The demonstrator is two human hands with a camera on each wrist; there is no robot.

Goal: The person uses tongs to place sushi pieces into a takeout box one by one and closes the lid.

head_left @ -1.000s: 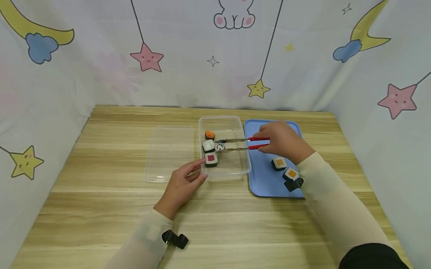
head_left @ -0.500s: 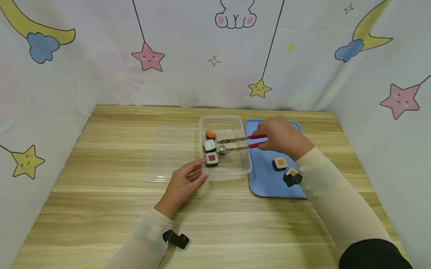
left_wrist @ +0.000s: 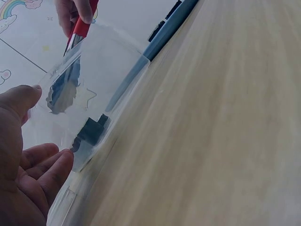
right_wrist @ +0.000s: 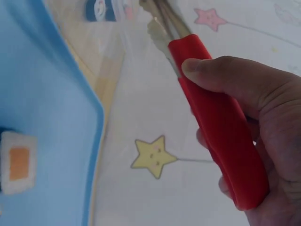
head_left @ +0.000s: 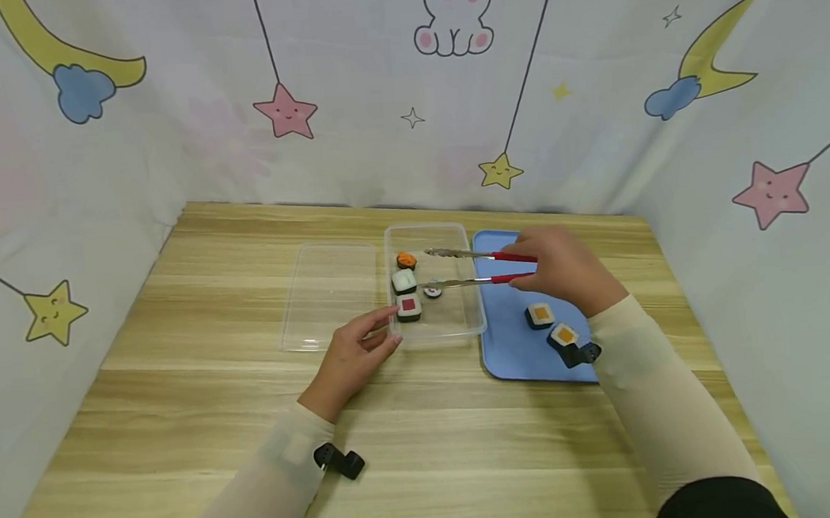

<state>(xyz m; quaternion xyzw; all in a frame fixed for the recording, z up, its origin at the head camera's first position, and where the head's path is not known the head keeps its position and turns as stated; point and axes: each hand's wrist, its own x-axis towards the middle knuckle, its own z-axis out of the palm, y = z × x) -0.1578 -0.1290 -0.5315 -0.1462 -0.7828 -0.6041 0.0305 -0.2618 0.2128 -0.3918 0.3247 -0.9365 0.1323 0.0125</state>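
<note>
My right hand (head_left: pixel 565 269) grips red-handled metal tongs (head_left: pixel 511 256), their arms spread apart over the clear plastic container (head_left: pixel 437 333). One tong arm overlaps the edge of a small round sushi piece (head_left: pixel 433 291). Along the container's left side sit an orange-topped piece (head_left: pixel 405 260), a white-topped piece (head_left: pixel 404 281) and a sushi piece with a red square (head_left: pixel 408 307). My left hand (head_left: pixel 350 358) holds the container's near left corner between thumb and fingers. In the right wrist view, the thumb presses on the red handle (right_wrist: pixel 216 127).
A blue tray (head_left: pixel 506 356) lies right of the container, bearing two sushi pieces with orange centres, one a sushi piece (head_left: pixel 540 315) farther back. A clear lid (head_left: pixel 328 296) lies to the left. Patterned cloth (head_left: pixel 351 152) surrounds the wooden table (head_left: pixel 427 448).
The tongs have spread and let go of the small round sushi piece, which now sits in the container. My right hand has shifted slightly right; my left hand stays at the corner.
</note>
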